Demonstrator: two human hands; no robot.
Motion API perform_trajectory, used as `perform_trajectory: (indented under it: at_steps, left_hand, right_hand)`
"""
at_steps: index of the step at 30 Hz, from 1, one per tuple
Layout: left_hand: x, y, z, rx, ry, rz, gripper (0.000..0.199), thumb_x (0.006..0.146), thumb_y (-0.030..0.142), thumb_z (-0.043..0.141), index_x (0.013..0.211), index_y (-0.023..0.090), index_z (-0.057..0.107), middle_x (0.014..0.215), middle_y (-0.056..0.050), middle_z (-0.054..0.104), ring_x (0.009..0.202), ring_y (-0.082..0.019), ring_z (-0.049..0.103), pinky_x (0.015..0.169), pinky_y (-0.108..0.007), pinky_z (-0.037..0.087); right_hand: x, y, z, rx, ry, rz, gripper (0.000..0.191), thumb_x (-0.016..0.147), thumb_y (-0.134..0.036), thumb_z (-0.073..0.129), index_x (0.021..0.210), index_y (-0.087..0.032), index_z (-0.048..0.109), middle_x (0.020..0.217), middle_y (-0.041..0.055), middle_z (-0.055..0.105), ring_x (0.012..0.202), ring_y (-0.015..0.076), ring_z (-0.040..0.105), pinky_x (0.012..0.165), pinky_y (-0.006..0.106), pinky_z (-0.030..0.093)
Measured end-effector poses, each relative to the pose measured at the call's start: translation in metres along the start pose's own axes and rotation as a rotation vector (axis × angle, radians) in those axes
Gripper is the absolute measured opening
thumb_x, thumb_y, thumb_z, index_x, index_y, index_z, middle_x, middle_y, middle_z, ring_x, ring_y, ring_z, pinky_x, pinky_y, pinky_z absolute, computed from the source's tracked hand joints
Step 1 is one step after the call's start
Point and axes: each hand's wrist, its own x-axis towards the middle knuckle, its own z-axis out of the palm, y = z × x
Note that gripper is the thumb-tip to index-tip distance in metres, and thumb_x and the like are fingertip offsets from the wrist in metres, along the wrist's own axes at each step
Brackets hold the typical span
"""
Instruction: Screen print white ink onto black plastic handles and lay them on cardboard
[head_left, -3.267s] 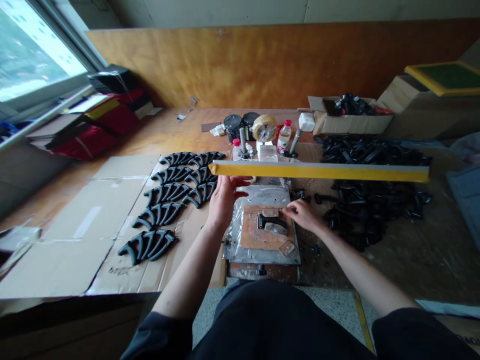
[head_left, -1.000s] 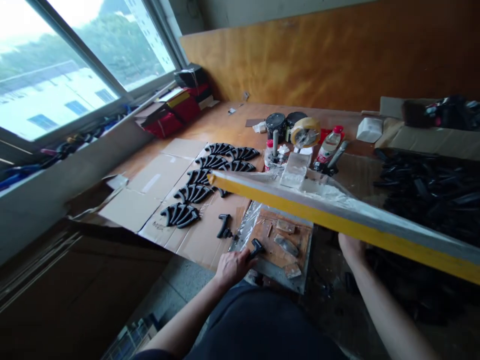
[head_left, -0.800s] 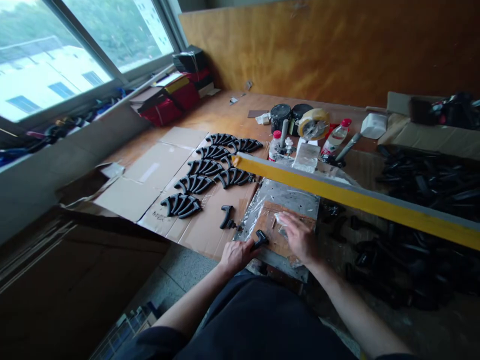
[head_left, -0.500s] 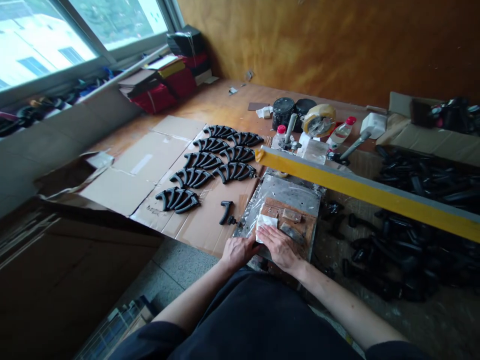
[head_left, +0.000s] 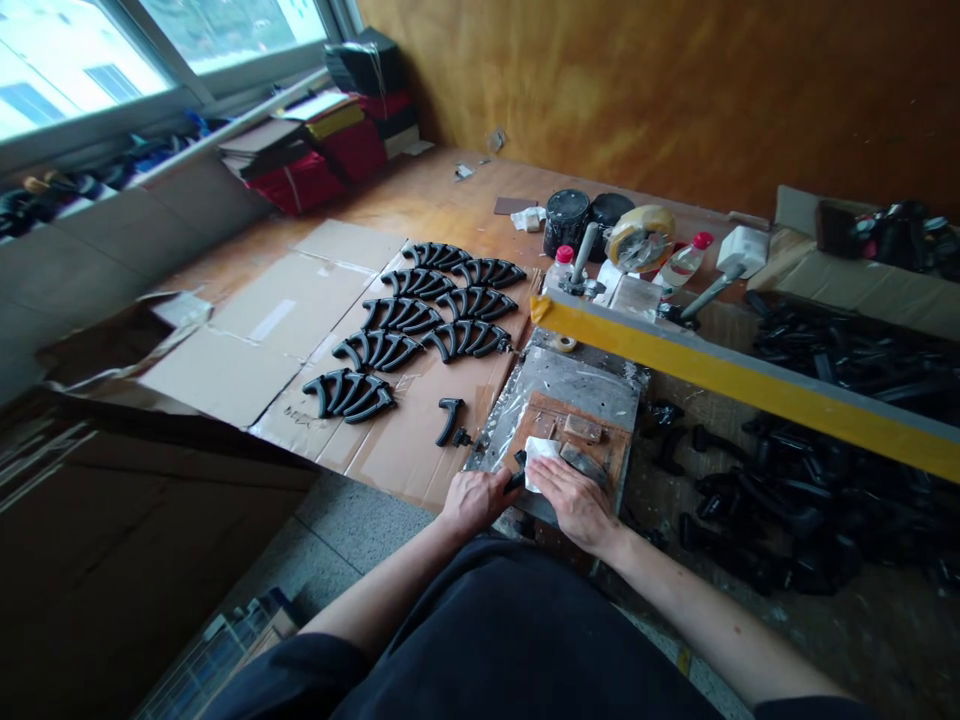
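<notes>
My left hand [head_left: 475, 500] is closed round a black handle-like part [head_left: 519, 470], whose end shows beyond the fingers. Under the fingers of my right hand [head_left: 576, 502] is a folded white cloth or paper wipe [head_left: 538, 458], beside that part. Both hands are at the near edge of a grey metal plate [head_left: 581, 372]. On the plate lies a brown board [head_left: 551, 412] with a small block [head_left: 583, 429] and a dark grey block [head_left: 583, 462]. A single black curved handle [head_left: 449, 421] rests on the cardboard, left of the plate.
Several fanned rows of black handles [head_left: 401, 316] lie on flattened cardboard [head_left: 247, 345]. A yellow-and-grey bar [head_left: 720, 375] crosses above the bench at right. Behind it stand black jars [head_left: 566, 220], a tape roll [head_left: 640, 240] and a bottle [head_left: 682, 262]. Black parts [head_left: 795, 500] are heaped at right.
My right hand and the white wipe have shifted slightly right, away from my left hand. The end of the black part now shows between them. The view has also shifted a little.
</notes>
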Motion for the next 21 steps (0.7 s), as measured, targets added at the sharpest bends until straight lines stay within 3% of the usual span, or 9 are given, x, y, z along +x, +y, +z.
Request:
perform_trajectory:
  at_steps: [5, 10, 13, 17, 19, 21]
  left_hand:
    - [-0.001, 0.001, -0.001, -0.023, 0.009, -0.022, 0.043, 0.092, 0.057, 0.037, 0.099, 0.025, 0.064, 0.081, -0.008, 0.073, 0.077, -0.023, 0.070, 0.066, -0.027, 0.046]
    - [-0.002, 0.003, -0.003, -0.082, 0.018, -0.066, 0.042, 0.090, 0.058, 0.041, 0.096, 0.025, 0.066, 0.077, -0.006, 0.072, 0.076, -0.021, 0.069, 0.068, -0.025, 0.046]
    - [-0.001, 0.005, -0.002, -0.102, 0.015, -0.082, 0.043, 0.090, 0.059, 0.041, 0.096, 0.025, 0.066, 0.075, -0.006, 0.071, 0.074, -0.020, 0.069, 0.067, -0.025, 0.045]
    - [0.000, 0.006, 0.000, -0.053, 0.000, -0.099, 0.046, 0.091, 0.060, 0.037, 0.099, 0.024, 0.065, 0.076, -0.006, 0.071, 0.075, -0.020, 0.069, 0.067, -0.025, 0.045]
    - [0.000, 0.005, 0.002, -0.020, -0.003, -0.086, 0.048, 0.091, 0.060, 0.034, 0.100, 0.024, 0.064, 0.078, -0.007, 0.072, 0.075, -0.020, 0.069, 0.066, -0.025, 0.045]
    - [0.001, 0.005, 0.003, 0.009, -0.007, -0.064, 0.048, 0.092, 0.060, 0.031, 0.101, 0.025, 0.063, 0.080, -0.007, 0.073, 0.073, -0.021, 0.069, 0.063, -0.026, 0.045]
  right_hand:
    - [0.003, -0.002, -0.001, 0.007, 0.021, -0.001, 0.048, 0.089, -0.006, 0.039, 0.134, -0.011, 0.054, 0.136, 0.0131, 0.055, 0.128, 0.0232, 0.050, 0.110, 0.042, 0.041]
    - [-0.018, 0.000, -0.015, 0.183, -0.002, -0.009, 0.042, 0.091, -0.009, 0.041, 0.127, -0.018, 0.061, 0.129, 0.0090, 0.062, 0.124, 0.0217, 0.054, 0.108, 0.040, 0.042]
    - [-0.016, 0.004, -0.028, 0.379, 0.071, 0.188, 0.037, 0.095, -0.015, 0.038, 0.123, -0.020, 0.062, 0.120, 0.0071, 0.067, 0.114, 0.0194, 0.062, 0.099, 0.034, 0.049]
    - [0.006, 0.011, -0.031, 0.483, 0.298, 0.565, 0.030, 0.097, -0.025, 0.039, 0.116, -0.021, 0.062, 0.106, 0.0075, 0.072, 0.096, 0.0208, 0.068, 0.082, 0.032, 0.054]
    - [0.018, 0.013, -0.024, 0.519, 0.305, 0.545, 0.027, 0.095, -0.023, 0.044, 0.116, -0.022, 0.061, 0.108, 0.0076, 0.070, 0.098, 0.0208, 0.067, 0.083, 0.032, 0.052]
    - [0.026, 0.014, -0.015, 0.569, 0.223, 0.426, 0.024, 0.089, -0.017, 0.051, 0.109, -0.022, 0.063, 0.105, 0.0056, 0.070, 0.097, 0.0193, 0.065, 0.084, 0.030, 0.050]
